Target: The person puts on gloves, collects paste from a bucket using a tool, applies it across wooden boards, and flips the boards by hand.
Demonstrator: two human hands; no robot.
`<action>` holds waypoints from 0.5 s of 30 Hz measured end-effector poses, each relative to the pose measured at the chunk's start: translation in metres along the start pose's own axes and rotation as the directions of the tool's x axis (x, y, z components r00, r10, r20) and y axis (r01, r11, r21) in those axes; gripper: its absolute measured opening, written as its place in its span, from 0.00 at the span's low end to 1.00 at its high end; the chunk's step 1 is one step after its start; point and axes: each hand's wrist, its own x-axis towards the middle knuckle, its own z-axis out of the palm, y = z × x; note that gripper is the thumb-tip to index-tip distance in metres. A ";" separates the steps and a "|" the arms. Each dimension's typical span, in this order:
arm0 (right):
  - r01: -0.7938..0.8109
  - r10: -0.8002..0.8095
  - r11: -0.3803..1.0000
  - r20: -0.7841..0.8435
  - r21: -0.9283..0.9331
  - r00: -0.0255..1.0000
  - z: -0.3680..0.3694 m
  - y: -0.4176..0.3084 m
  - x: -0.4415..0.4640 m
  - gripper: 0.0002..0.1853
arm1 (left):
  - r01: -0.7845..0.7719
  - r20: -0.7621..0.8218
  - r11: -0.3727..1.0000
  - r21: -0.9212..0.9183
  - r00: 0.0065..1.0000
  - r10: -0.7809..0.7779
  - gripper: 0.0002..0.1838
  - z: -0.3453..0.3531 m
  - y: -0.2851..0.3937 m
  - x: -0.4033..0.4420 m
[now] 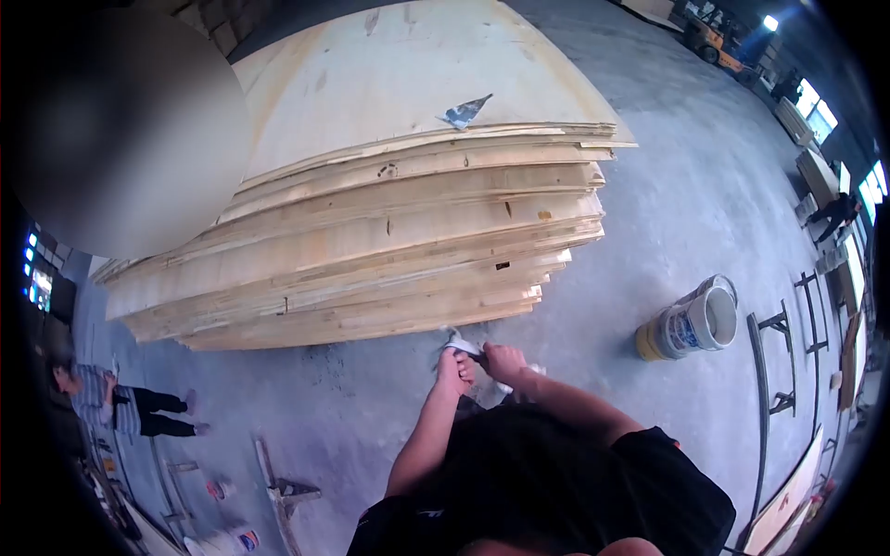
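The single view comes from a camera on the person's head, facing forward and steeply down past the black shirt [547, 482]. It looks from above the floor [593, 371], just off the near edge of the board stack [371, 269], whose layered side faces the lens and whose top slants away. The left hand [455, 372] and right hand [505, 364] are close, low in the frame, between the lens and that edge. The very wide lens bends straight lines and tips the far surroundings sideways at both margins, with the forklift [716, 44] distant beyond the stack's right side
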 end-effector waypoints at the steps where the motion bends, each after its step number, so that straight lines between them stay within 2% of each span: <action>1: -0.034 0.033 0.999 0.027 0.037 0.999 -0.002 -0.008 -0.003 0.16 | -0.123 -0.064 0.991 -0.051 0.991 0.120 0.23 -0.007 0.008 0.019; 2: -0.071 0.067 0.995 0.058 0.075 0.996 -0.001 -0.017 -0.008 0.17 | -0.244 -0.134 0.965 -0.095 0.964 0.230 0.22 -0.012 0.013 0.033; 3: -0.085 0.077 0.992 0.087 0.093 0.993 0.004 -0.025 -0.011 0.17 | -0.448 -0.346 0.892 -0.058 0.847 0.403 0.15 0.005 0.014 0.048; 4: -0.097 0.085 0.990 0.113 0.107 0.990 0.004 -0.031 -0.009 0.17 | -0.456 -0.276 0.887 -0.076 0.864 0.421 0.17 -0.004 0.024 0.063; 5: -0.133 0.103 0.981 0.199 0.141 0.974 -0.004 -0.040 -0.009 0.18 | -0.392 -0.171 0.913 -0.117 0.913 0.370 0.22 -0.025 0.032 0.080; 6: -0.158 0.132 0.973 0.154 0.171 0.979 0.006 -0.045 -0.008 0.19 | -0.315 -0.063 0.938 -0.147 0.949 0.309 0.27 -0.035 0.035 0.093; 7: -0.201 0.141 0.958 0.276 0.203 0.951 -0.005 -0.049 -0.005 0.20 | -0.549 -0.176 0.819 -0.169 0.834 0.523 0.32 -0.012 0.032 0.091; 8: -0.181 0.105 0.944 0.269 0.276 0.958 -0.010 -0.048 -0.005 0.20 | -0.458 -0.119 0.887 -0.052 0.885 0.450 0.33 -0.030 0.039 0.102; 9: -0.149 0.076 0.965 0.313 0.216 0.947 -0.012 -0.048 0.002 0.21 | -0.572 -0.146 0.820 0.011 0.811 0.567 0.33 -0.011 0.037 0.096; 10: -0.202 0.094 0.940 0.359 0.276 0.929 -0.033 -0.055 -0.003 0.22 | -0.570 -0.009 0.798 0.195 0.812 0.583 0.34 -0.011 0.033 0.088; 11: -0.192 0.108 0.953 0.332 0.234 0.937 -0.033 -0.051 0.002 0.22 | -0.538 0.079 0.826 0.171 0.843 0.532 0.37 0.005 0.026 0.082; 12: -0.177 0.112 0.965 0.307 0.192 0.945 -0.029 -0.047 0.005 0.23 | -0.529 0.042 0.802 0.277 0.840 0.540 0.36 0.005 0.019 0.090; 14: -0.193 0.150 0.971 0.266 0.143 0.952 -0.036 -0.039 0.012 0.24 | -0.501 -0.025 0.721 0.479 0.813 0.581 0.34 -0.012 0.008 0.109; 15: -0.206 0.171 0.971 0.251 0.119 0.953 -0.037 -0.035 0.012 0.25 | -0.410 -0.007 0.545 0.731 0.794 0.608 0.31 -0.012 0.009 0.104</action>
